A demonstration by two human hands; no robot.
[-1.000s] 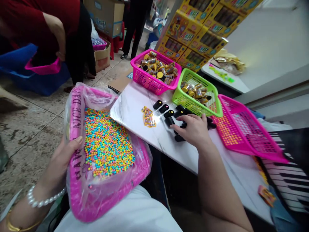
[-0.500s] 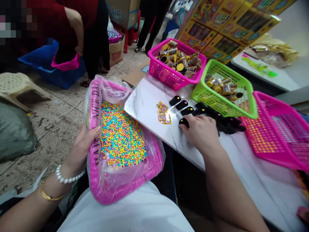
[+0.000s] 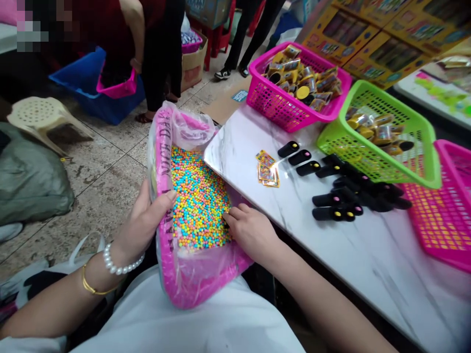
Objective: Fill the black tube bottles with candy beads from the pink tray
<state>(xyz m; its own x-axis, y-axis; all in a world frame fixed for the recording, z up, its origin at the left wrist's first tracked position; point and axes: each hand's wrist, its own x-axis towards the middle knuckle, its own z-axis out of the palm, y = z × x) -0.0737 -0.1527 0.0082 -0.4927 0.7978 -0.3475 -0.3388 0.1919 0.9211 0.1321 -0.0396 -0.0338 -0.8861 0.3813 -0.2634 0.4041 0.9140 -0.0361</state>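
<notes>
A pink plastic basket (image 3: 192, 289), lined with a clear bag with dark lettering, rests tilted on my lap against the table's edge. Many small round beads (image 3: 198, 201) in yellow, blue, pink and orange fill it. My left hand (image 3: 152, 213) grips its left rim, thumb on top and fingers underneath. At the right side of the beads is my right hand (image 3: 250, 230), fingers curled together and tips down among them; what they pinch is hidden. On the white marbled table (image 3: 331, 255) lie several black tubes (image 3: 326, 214), some with a coloured bead at the end.
Small printed cards (image 3: 268, 169) lie near the table corner. Behind them stand a pink basket (image 3: 279, 110) and a green basket (image 3: 379, 159) of yellow-capped containers, and another pink basket (image 3: 434, 215). Yellow boxes (image 3: 368, 44) are stacked behind. A person bends over a blue tub (image 3: 110, 105) beyond a stool (image 3: 44, 115).
My right hand has left the black tubes on the table and come down left to the beads in the basket. My left hand keeps its hold; the view has shifted left.
</notes>
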